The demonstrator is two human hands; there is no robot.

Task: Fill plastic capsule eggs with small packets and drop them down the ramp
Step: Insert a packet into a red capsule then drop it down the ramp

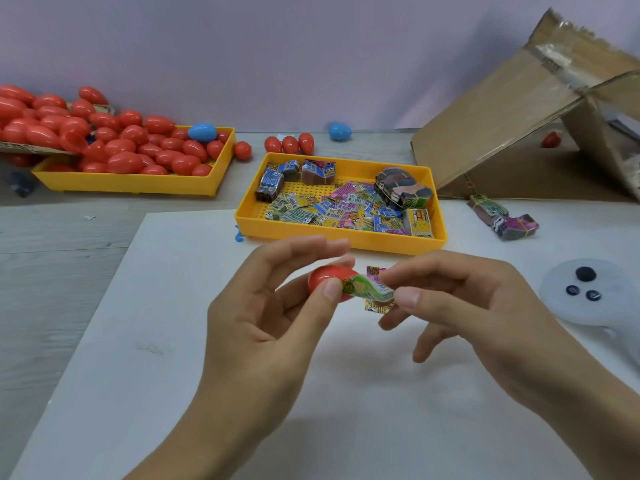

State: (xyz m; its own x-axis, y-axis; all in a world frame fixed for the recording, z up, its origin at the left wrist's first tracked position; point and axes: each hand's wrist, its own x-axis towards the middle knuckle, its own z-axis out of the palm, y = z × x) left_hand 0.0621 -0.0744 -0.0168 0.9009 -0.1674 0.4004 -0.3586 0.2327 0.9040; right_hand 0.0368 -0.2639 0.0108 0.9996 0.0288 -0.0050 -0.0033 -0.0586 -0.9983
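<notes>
Head view: the left hand [263,313] pinches a red egg [323,280] above the worktop [173,341], fingers hiding its opening. The right hand [460,299] pinches a green packet [367,289] at the egg's mouth, a second packet [375,308] half hidden beneath.

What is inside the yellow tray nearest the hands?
The yellow tray holds loose printed packets spread over its perforated floor, plus banded bundles along the back and right. Whatever lies beneath the packet layer is covered.
</notes>
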